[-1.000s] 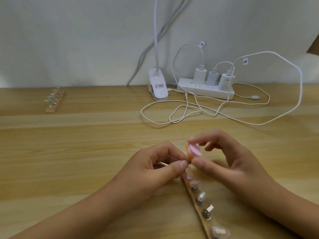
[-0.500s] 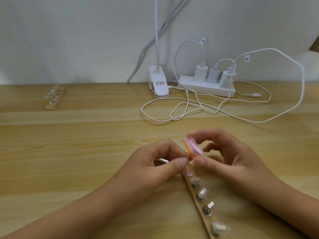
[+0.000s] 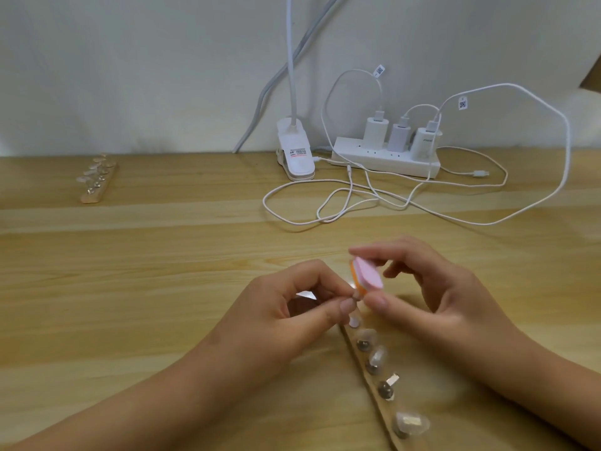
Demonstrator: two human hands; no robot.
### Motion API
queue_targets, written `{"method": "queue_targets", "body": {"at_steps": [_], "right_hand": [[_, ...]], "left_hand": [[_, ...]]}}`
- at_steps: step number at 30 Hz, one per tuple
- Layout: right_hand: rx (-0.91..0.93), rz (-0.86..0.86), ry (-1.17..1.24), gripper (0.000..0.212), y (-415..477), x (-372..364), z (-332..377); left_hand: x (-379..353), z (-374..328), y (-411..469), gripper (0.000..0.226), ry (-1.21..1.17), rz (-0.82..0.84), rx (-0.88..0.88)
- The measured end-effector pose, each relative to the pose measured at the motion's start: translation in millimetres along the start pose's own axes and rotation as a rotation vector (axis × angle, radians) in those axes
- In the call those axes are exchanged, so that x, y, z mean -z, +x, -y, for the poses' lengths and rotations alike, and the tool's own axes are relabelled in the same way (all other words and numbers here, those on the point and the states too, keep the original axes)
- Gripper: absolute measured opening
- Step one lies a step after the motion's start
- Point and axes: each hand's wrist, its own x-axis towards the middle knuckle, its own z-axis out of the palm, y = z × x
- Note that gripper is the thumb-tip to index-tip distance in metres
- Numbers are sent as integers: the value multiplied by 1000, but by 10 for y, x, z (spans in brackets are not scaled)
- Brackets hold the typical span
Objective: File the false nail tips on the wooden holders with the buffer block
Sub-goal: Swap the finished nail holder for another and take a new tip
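A small pink and orange buffer block (image 3: 463, 275) is pinched between the thumb and fingers of my right hand (image 3: 432, 294). Its lower end meets a clear false nail tip (image 3: 355, 293) that my left hand (image 3: 289, 317) pinches between thumb and forefinger; most of the tip is hidden by the fingers. Just below both hands a wooden holder (image 3: 374, 385) runs toward the near edge, carrying several clear nail tips on metal stands. A second wooden holder (image 3: 97, 180) with several nail tips lies at the far left of the table.
A white power strip (image 3: 387, 161) with three chargers sits at the back by the wall. Loose white cables (image 3: 351, 203) loop on the wooden table (image 3: 146, 288) in front of it. A white clip lamp base (image 3: 296, 154) stands left of the strip.
The buffer block has tilted and shifted slightly against the nail tip, its pink face now turned more toward me. Both hands stay in the same spot.
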Motion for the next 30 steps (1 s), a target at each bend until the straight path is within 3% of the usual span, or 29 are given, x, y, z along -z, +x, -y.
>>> {"method": "queue_targets", "body": {"at_steps": [4, 8, 11, 15, 19, 23, 27, 30], "right_hand": [[110, 26, -20, 43, -21, -17, 18], [49, -38, -29, 45, -8, -21, -11], [138, -22, -44, 39, -44, -20, -8], [-36, -66, 7, 34, -9, 4, -4], [127, -7, -6, 29, -56, -1, 35], [-81, -79, 95, 31, -1, 20, 11], [134, -42, 72, 28, -60, -1, 88], [-60, -19, 81, 22, -10, 13, 40]], "left_hand": [[5, -13, -3, 3, 15, -37, -31], [22, -10, -6, 7, 6, -66, -18], [9, -22, -10, 6, -1, -65, -47], [6, -25, -18, 5, 17, -104, -46], [15, -39, -33, 5, 31, -129, -80], [10, -47, -35, 10, 92, -199, -124], [1, -39, -43, 13, 148, -180, -204], [-2, -16, -54, 8, 225, -196, -232]]}}
